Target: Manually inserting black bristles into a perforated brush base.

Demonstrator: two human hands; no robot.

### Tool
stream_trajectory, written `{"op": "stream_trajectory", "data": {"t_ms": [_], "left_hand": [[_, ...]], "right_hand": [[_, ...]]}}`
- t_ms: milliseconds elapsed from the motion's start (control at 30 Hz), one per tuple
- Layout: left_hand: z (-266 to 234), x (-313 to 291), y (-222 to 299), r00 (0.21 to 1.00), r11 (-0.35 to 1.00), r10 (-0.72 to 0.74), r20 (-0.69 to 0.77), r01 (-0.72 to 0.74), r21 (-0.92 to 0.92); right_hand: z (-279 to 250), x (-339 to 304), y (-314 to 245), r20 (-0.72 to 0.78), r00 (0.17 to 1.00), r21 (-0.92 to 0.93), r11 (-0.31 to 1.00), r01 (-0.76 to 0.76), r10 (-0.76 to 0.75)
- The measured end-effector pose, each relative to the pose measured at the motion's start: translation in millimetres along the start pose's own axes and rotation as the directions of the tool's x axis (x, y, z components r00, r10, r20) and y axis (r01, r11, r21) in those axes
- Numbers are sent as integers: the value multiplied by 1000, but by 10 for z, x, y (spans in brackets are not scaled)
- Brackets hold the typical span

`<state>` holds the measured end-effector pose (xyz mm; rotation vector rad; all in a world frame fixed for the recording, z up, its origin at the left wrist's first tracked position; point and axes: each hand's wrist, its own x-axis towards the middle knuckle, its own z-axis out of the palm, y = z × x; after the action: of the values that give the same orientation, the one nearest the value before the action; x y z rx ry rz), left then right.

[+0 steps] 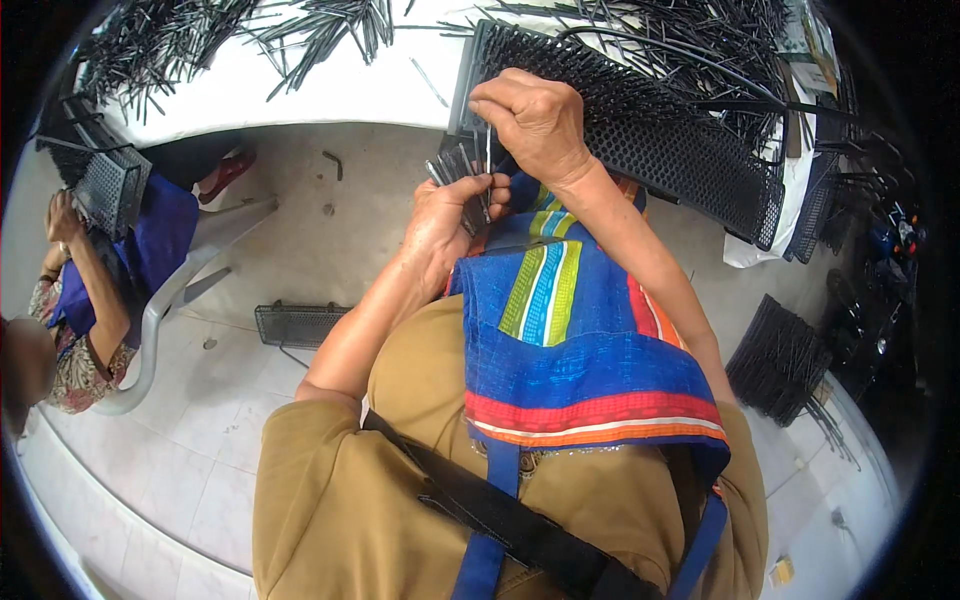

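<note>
My left hand is closed around a small fan of thin dark strips, which stick up past the thumb. One thin pale strip rises from its fingertips toward my right hand. My right hand is pinched, just above the left one, in front of the near left end of a black perforated rack. What lies between its fingertips is hidden. Rows of dark strips stand packed in the rack's holes. A striped blue cloth lies over my lap.
Loose dark strips are heaped on the white-covered table. At the left another person's hand is by a similar rack, beside a grey chair. A black mesh tray and a dark slatted bundle are on the floor.
</note>
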<state>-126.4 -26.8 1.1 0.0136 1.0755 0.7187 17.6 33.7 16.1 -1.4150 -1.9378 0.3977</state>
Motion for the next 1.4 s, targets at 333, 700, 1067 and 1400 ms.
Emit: {"op": "stream_trajectory", "data": {"t_ms": [333,700,1067,1400], "left_hand": [[-16,42,-4,999,999,-23,35,24,-25],[92,-11,88,995,997,41,93,-46,59],[64,55,-27,1000,999,15,27,-16,49],[56,69,-26,999,996,35,-3,-34,77]], "right_hand": [[1,47,68,96,995,-125,992,2,10],[-174,-215,23,243,844,516,673,-530,478],[-183,-154,50,-214,964,197,974,-113,155],[-155,-287,59,-109,992,-122,992,43,-56]]}}
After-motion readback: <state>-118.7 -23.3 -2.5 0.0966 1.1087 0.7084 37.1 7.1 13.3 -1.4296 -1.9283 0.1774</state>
